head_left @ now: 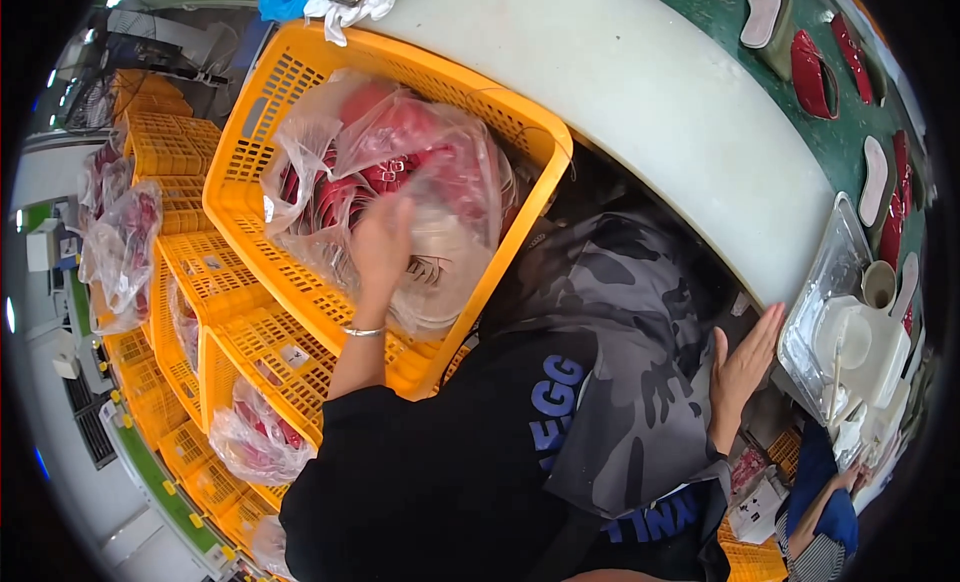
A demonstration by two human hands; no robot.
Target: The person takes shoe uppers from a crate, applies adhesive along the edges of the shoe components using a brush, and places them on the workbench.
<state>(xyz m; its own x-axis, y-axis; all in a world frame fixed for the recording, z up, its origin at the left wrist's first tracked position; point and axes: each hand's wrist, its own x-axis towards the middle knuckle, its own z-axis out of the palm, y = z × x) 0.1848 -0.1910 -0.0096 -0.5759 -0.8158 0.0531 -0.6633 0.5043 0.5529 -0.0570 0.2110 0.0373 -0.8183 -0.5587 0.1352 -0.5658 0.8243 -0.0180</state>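
My left hand (384,244) reaches into a yellow plastic crate (245,207) on my left, over a clear plastic bag (300,142). Its fingers are smeared by motion, so whether they hold anything cannot be made out. Inside the bag lie shiny red shoe straps (388,174) with small buckles, and a bundle of pale, flat pieces (425,300) sits at the near end. On the right, my right hand (745,364) rests against the edge of the white worktable (660,67), fingers stretched out and holding nothing.
More yellow crates (230,267) with bagged red parts stand at the left. Red shoe uppers (812,77) and soles (874,182) lie on a green belt beyond the table. A metal tray (835,247) holds a cup (879,284). Another person's arm (815,517) shows at lower right.
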